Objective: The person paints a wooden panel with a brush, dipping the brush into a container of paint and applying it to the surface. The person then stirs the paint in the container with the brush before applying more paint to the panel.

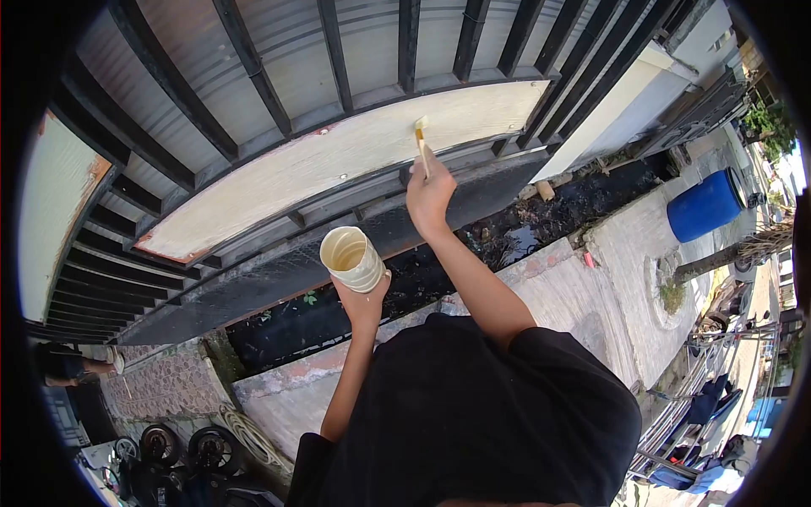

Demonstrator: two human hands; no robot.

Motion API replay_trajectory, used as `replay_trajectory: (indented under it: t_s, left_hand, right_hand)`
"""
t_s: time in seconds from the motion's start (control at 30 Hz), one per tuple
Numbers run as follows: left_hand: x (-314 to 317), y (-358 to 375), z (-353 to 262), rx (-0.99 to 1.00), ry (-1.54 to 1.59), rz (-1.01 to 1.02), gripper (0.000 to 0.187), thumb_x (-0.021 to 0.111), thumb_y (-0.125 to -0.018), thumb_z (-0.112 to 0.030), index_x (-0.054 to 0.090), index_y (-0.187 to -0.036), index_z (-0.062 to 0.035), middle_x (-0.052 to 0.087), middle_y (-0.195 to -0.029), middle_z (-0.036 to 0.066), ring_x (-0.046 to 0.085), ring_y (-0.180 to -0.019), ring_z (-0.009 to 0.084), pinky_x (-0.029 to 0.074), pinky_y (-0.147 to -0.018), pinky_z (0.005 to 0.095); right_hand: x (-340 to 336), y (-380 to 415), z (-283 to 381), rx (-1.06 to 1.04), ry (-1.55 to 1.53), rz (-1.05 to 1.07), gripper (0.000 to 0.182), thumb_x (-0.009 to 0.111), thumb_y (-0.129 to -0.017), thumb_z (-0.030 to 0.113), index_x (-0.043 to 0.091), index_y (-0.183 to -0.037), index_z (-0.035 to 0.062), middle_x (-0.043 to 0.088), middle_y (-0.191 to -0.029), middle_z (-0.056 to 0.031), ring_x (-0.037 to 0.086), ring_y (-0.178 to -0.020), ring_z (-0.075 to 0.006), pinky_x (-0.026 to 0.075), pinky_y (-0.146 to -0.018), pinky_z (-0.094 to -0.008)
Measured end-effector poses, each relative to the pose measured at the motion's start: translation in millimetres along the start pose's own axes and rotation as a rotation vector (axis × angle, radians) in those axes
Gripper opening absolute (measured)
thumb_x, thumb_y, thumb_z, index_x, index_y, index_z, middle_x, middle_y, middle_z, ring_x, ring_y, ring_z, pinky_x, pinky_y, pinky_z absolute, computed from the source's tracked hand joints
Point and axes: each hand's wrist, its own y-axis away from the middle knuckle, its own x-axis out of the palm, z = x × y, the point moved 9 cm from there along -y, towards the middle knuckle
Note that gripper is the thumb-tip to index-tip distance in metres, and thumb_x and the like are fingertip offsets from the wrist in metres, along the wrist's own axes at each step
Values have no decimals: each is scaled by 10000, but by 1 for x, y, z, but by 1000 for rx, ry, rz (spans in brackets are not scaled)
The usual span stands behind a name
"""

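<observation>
My right hand (432,196) is closed around the handle of a paintbrush (421,144). The brush's bristles meet the surface of a long cream-painted board (279,191) fixed across a black metal fence. In my left hand (363,302) is a ribbed plastic container (358,272), streaked with cream paint outside and open at the top. It is held below the board, tilted a little, with pale paint visible inside. Reddish-brown patches show along the board's edges, and several round fastener heads stand out on it.
A dark, wet drainage ditch (279,331) runs between me and the fence. Beyond it on the right are a concrete path (621,275), a blue barrel (705,205) and a tree trunk (705,264). Motorbikes (198,460) and a coiled hose (252,435) lie lower left, near another person's legs (80,367).
</observation>
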Motion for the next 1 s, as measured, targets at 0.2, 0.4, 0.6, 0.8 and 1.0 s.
replay_trajectory:
  t_s: [0.2,0.4,0.6,0.8,1.0]
  left_hand:
    - [4,-1,9,15,46,25,896,927,-765,-93,381,-1467,10,582,-1379,163,606,-1286,267,447,-1146,414]
    - [3,0,5,4,61,0,870,931,-770,-101,394,-1445,16,584,-1373,162,604,-1281,263,444,-1141,413]
    - [1,-3,2,27,54,-14,844,929,-776,-104,405,-1427,15,588,-1370,158,610,-1275,257,453,-1133,408]
    - [-18,0,9,19,55,-50,842,932,-771,-103,408,-1419,18,600,-1361,160,626,-1256,251,472,-1114,400]
    - [-31,-5,1,36,71,-89,855,942,-768,-134,407,-1416,25,615,-1347,171,641,-1236,252,487,-1100,403]
  right_hand:
    - [-42,-12,-11,186,-44,41,280,640,-1044,41,735,-1281,-75,737,-782,-144,628,-646,-131,501,-602,-327]
    - [-36,-28,-22,44,69,-107,291,650,-1028,39,724,-1280,-88,714,-779,-199,671,-657,-224,524,-641,-397]
    - [3,42,-6,162,-133,212,312,667,-1058,91,731,-1332,-44,775,-861,-121,682,-755,-107,534,-681,-316]
    - [4,30,-28,182,-20,10,334,613,-1076,76,698,-1374,-49,737,-818,-137,683,-745,-149,533,-677,-326]
    - [66,110,16,173,-226,323,299,667,-1063,108,737,-1318,-33,764,-839,-132,689,-744,-125,544,-699,-307]
